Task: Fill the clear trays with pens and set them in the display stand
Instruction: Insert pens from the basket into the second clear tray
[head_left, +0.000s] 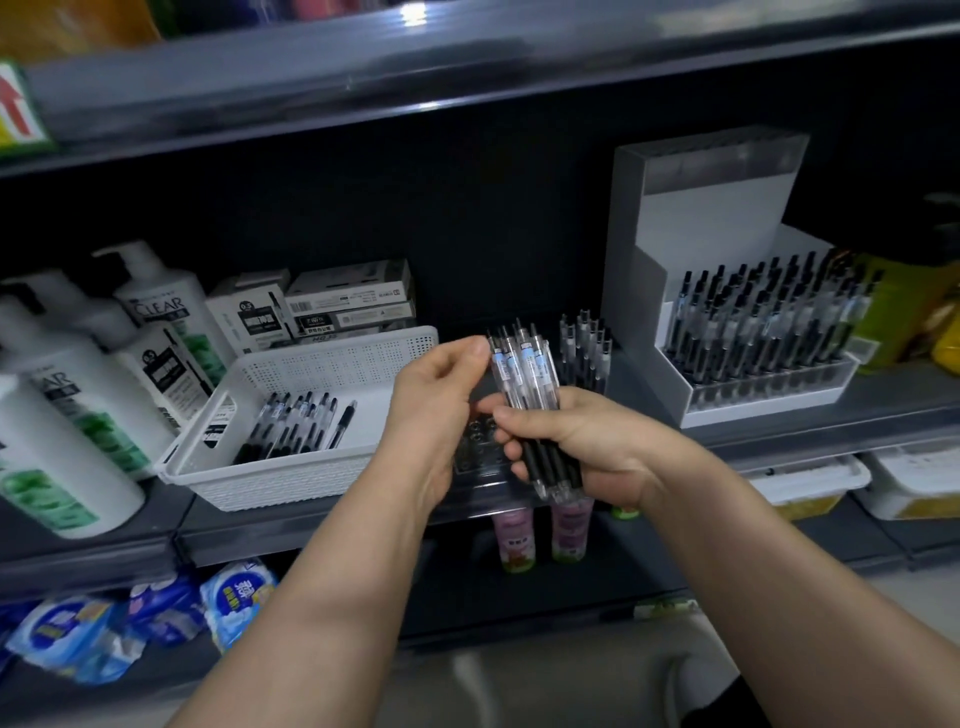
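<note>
dark shop shelf (322, 525), head view: white basket (311, 364) of loose pens (296, 426) at left, display stand (691, 218) with one filled tray (769, 387) at right, clear tray (475, 452) between them, few upright pens (584, 348) at its far right. right hand (587, 441) curled round bundle of pens (524, 374) above clear tray; left hand (441, 395) thumb and forefinger pinching the bundle's leftmost pen top.
</note>
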